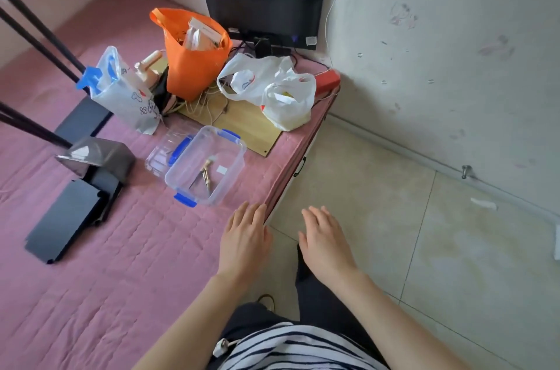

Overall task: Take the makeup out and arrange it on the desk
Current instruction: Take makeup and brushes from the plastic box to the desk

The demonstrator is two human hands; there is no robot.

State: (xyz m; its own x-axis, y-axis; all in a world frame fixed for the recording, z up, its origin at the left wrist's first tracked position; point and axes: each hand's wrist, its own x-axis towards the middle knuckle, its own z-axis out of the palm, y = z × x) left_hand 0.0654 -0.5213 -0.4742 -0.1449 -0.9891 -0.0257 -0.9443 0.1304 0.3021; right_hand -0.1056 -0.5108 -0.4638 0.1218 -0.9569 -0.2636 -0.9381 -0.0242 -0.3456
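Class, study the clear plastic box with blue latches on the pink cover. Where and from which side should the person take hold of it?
Grip the clear box by its two long rims, one in each hand. Come from the near short end, where the left hand and right hand are, both open and empty. The box sits upright and lidless, so its rims are exposed; the lid crowds its far-left side.

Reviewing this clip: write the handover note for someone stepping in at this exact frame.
Left hand: open, empty, at the edge of the pink bed cover.
Right hand: open, empty, over the floor.
Clear box: lid off, on the cover; a few small items inside, too small to identify.
Lid: beside the box.
Done: box opened.
Left: take the items out and arrange them.
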